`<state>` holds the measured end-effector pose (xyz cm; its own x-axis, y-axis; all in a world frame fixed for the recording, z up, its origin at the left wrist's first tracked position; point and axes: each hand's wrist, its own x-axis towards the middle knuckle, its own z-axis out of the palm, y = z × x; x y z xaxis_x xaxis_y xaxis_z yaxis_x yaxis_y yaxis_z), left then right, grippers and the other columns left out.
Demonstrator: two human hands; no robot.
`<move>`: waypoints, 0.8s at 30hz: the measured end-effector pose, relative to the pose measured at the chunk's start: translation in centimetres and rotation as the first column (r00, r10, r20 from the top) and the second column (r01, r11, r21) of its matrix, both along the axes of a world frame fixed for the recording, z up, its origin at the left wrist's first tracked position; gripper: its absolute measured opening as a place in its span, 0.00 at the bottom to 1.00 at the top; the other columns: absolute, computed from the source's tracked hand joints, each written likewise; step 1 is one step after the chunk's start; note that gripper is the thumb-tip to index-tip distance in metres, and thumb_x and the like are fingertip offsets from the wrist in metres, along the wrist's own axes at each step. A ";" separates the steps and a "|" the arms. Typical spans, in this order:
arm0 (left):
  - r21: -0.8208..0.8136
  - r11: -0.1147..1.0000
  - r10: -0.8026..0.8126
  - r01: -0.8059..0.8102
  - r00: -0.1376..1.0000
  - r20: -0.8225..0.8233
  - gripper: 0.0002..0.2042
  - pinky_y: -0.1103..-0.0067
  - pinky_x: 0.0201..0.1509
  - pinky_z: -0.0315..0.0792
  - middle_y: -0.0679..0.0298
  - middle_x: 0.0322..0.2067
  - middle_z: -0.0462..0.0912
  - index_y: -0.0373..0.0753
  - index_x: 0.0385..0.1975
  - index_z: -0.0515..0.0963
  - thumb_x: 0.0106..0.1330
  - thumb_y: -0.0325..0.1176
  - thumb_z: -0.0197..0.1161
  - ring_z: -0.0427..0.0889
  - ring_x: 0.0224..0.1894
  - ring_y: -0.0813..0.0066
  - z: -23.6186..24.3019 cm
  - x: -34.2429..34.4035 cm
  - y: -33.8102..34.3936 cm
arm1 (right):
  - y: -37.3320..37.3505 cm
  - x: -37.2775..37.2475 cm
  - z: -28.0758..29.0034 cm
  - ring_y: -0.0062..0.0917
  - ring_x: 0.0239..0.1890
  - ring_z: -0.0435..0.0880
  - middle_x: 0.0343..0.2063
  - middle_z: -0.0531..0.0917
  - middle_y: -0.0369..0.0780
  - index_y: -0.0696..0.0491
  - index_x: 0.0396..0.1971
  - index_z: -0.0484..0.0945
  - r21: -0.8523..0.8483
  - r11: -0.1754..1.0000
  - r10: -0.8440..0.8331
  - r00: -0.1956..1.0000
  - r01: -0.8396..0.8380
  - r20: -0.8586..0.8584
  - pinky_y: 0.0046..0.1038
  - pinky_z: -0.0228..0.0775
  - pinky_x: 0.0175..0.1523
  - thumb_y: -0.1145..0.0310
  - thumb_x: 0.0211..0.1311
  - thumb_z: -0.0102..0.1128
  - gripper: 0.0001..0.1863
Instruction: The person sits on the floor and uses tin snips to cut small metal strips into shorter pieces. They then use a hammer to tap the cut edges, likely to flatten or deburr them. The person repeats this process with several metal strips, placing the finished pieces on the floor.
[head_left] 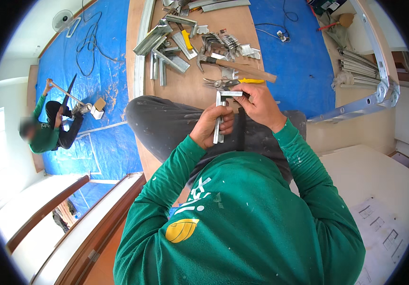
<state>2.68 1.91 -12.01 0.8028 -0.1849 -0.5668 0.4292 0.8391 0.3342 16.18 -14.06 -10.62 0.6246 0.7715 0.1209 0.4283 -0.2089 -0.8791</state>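
In front of my lap I hold a bent, L-shaped piece of galvanized metal profile. My left hand is wrapped round its lower leg. The upper leg points right, and my right hand pinches its end. Just beyond my right hand lie tin snips with yellow handles. A hammer with a wooden handle rests on the board behind them. Farther off to the left are several cut metal profile pieces, and a yellow-handled tool lies among them.
The brown board also carries a cluster of small metal brackets. Blue sheeting covers the floor on both sides. A ladder stands at the right. At the far left, another person in green holds a long-handled tool.
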 end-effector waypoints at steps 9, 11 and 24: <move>0.510 0.775 -0.336 0.374 0.927 -0.168 0.10 0.72 0.25 0.80 0.63 0.32 0.79 0.38 0.56 0.70 0.81 0.32 0.51 0.81 0.25 0.72 1.2 0.2 -0.9 | -2.4 -0.1 0.3 0.52 0.34 0.83 0.29 0.84 0.51 0.59 0.36 0.82 -0.096 0.995 0.042 0.995 -0.033 0.096 0.47 0.71 0.38 0.70 0.66 0.64 0.07; 0.608 0.683 -0.387 0.405 0.906 -0.170 0.10 0.72 0.24 0.78 0.63 0.31 0.79 0.37 0.56 0.70 0.81 0.32 0.48 0.81 0.23 0.72 1.8 0.3 -0.9 | -2.9 0.3 0.7 0.51 0.33 0.83 0.28 0.84 0.51 0.59 0.35 0.81 -0.059 0.996 0.067 0.993 -0.062 0.093 0.47 0.70 0.38 0.70 0.66 0.64 0.07; 0.865 0.431 -0.419 0.257 0.906 -0.060 0.10 0.73 0.22 0.76 0.61 0.30 0.79 0.34 0.56 0.69 0.81 0.29 0.48 0.80 0.20 0.71 5.2 1.8 0.3 | -1.8 2.3 2.3 0.45 0.33 0.86 0.31 0.87 0.50 0.57 0.41 0.86 0.053 0.998 0.034 0.999 -0.035 0.019 0.40 0.76 0.40 0.67 0.66 0.69 0.10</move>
